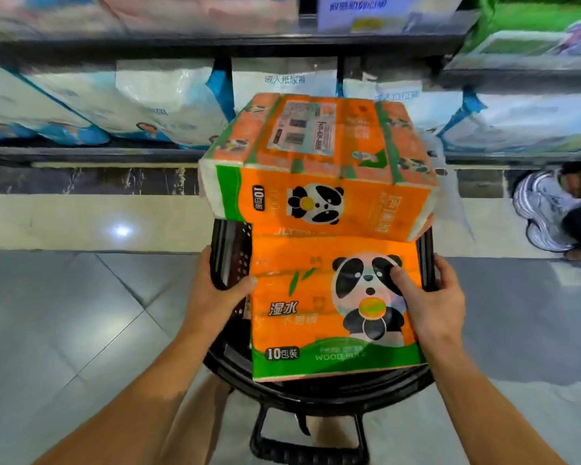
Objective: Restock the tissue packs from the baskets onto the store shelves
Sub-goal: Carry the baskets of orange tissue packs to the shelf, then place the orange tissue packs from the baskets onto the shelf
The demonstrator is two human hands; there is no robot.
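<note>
A black basket sits low in front of the person, its handle hanging down nearest the camera. The left hand grips the basket's left rim, fingers curled over the edge and thumb on the inner side. The right hand holds the right side, fingers hooked over the rim while the thumb presses on the near tissue pack, an orange and green pack with a panda print that lies flat on top of the basket. A second tissue pack of the same kind lies tilted on the far end of the first one, reaching past the basket's far rim. Beyond the basket is a grey tiled floor, with a shoe at the right edge. Farther back, the lower shelf carries large white and blue packs, all blurred, and an upper shelf runs above them.
</note>
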